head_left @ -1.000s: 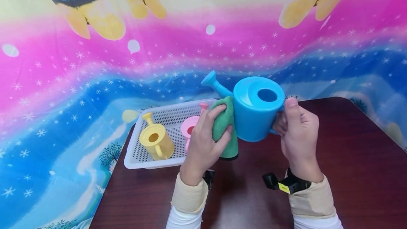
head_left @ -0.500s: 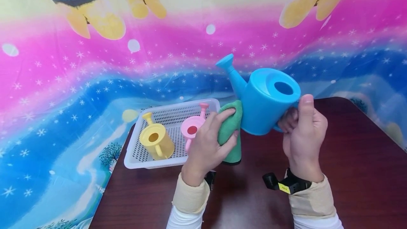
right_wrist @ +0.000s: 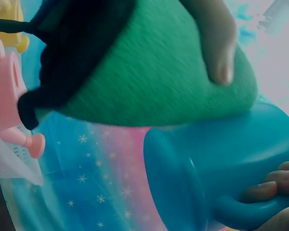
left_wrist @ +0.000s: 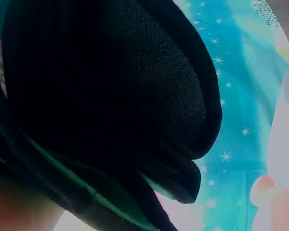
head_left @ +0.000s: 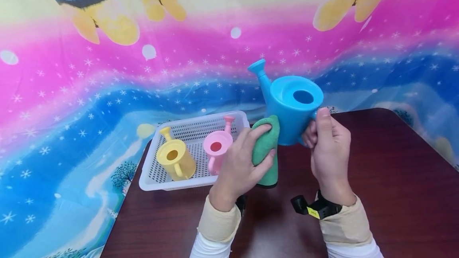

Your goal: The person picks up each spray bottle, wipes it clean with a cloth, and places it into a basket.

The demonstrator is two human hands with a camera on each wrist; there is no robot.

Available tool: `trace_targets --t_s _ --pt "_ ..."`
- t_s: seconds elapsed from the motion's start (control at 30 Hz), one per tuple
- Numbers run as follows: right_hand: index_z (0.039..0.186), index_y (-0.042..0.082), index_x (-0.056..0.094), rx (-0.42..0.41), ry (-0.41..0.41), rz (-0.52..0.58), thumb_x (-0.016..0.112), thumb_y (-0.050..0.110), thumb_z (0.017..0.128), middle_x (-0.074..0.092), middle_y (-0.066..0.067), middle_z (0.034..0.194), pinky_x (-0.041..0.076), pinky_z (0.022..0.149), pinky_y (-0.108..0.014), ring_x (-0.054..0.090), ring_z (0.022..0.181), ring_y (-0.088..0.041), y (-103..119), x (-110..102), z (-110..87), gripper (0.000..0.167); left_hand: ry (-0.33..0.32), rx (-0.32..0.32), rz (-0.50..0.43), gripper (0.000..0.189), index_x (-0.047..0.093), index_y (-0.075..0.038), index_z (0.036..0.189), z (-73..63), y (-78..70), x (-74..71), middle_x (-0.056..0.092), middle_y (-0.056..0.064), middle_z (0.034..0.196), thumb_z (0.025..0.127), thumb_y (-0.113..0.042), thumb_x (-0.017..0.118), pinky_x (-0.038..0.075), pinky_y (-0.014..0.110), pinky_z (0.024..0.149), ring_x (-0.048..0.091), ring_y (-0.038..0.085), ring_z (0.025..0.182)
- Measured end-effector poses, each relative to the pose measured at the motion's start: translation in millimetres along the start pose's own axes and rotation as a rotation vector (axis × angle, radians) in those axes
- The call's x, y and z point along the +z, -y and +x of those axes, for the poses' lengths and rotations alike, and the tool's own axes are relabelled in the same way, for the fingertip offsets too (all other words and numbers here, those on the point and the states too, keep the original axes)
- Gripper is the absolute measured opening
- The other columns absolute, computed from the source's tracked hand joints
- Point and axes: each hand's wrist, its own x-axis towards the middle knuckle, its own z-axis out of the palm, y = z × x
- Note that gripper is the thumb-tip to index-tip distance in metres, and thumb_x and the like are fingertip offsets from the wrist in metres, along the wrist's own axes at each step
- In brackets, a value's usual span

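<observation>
A blue toy watering can [head_left: 292, 110] is held above the table, its spout up and to the left. My right hand [head_left: 331, 154] grips it by the handle, fingers curled through and thumb on top. In my left hand [head_left: 242, 162] is a folded green cloth [head_left: 267, 146], pinched between thumb and fingers and touching the can's side below the spout. The right wrist view shows the green cloth [right_wrist: 149, 72] lying against the blue can [right_wrist: 231, 159]. Dark folds of the cloth [left_wrist: 168, 82] fill most of the left wrist view.
A white perforated basket [head_left: 154, 182] stands on the dark wooden table [head_left: 387, 178] at the left. Inside it are a yellow watering can [head_left: 183, 162] and a pink watering can [head_left: 218, 142]. A printed backdrop [head_left: 201, 63] hangs behind the table.
The blue can first rose, moving right and tilting, then came back left and more upright. My left hand followed rightward with the cloth, so the pink can shows more fully.
</observation>
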Motion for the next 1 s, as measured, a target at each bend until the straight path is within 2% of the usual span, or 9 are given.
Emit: trace_targets --t_s 0.27,0.37,0.47,0.6,0.83,1.0 --pt "0.078 -0.003 0.055 0.037 0.086 -0.175 0.051 0.019 0.111 0.046 -0.001 0.068 0.040 0.062 -0.029 0.043 0.062 -0.017 -3 9 -8.5 0.040 -0.023 0.027 0.058 0.058 0.056 -0.022 0.145 -0.5 -2.8 2.5 0.065 0.009 0.114 0.091 -0.020 0.078 0.058 0.022 0.079 0.067 0.018 0.096" --pt "0.079 -0.002 0.057 0.050 0.086 -0.269 0.051 0.020 0.111 0.048 0.001 0.070 0.043 0.063 -0.027 0.045 0.065 -0.016 -3 12 -11.4 0.040 -0.015 0.036 0.091 0.056 0.060 -0.025 0.144 -0.8 -3.6 3.3 0.066 0.008 0.116 0.091 -0.022 0.078 0.058 0.022 0.080 0.067 0.017 0.098" --pt "0.080 0.001 0.060 0.042 0.072 -0.290 0.052 0.021 0.111 0.050 0.002 0.071 0.046 0.063 -0.025 0.048 0.067 -0.015 -3 13 -12.8 0.038 -0.006 0.040 0.107 0.055 0.062 -0.026 0.144 -0.7 -4.2 4.1 0.067 0.008 0.117 0.091 -0.023 0.078 0.057 0.022 0.080 0.066 0.016 0.098" --pt "0.079 0.004 0.061 -0.005 0.048 -0.183 0.052 0.021 0.111 0.051 0.002 0.072 0.045 0.062 -0.023 0.047 0.065 -0.014 -4 12 -11.7 0.037 0.015 0.047 0.120 0.055 0.063 -0.026 0.143 -0.5 -4.7 5.8 0.067 0.007 0.115 0.090 -0.024 0.078 0.055 0.019 0.077 0.064 0.015 0.094" --pt "0.077 0.001 0.056 -0.113 0.033 0.162 0.056 0.025 0.110 0.045 -0.003 0.067 0.035 0.059 -0.027 0.037 0.061 -0.018 -5 8 -5.1 0.041 0.074 0.063 0.136 0.054 0.064 -0.029 0.143 0.1 -4.7 9.0 0.066 0.004 0.112 0.091 -0.025 0.077 0.050 0.015 0.074 0.061 0.012 0.095" --pt "0.077 0.001 0.050 -0.103 0.032 0.377 0.055 0.031 0.110 0.038 -0.004 0.067 0.033 0.063 -0.034 0.032 0.061 -0.020 -2 1 -2.4 0.045 0.062 0.071 0.142 0.054 0.065 -0.029 0.142 0.0 -3.6 8.7 0.065 0.002 0.110 0.090 -0.025 0.077 0.049 0.016 0.072 0.060 0.010 0.093"
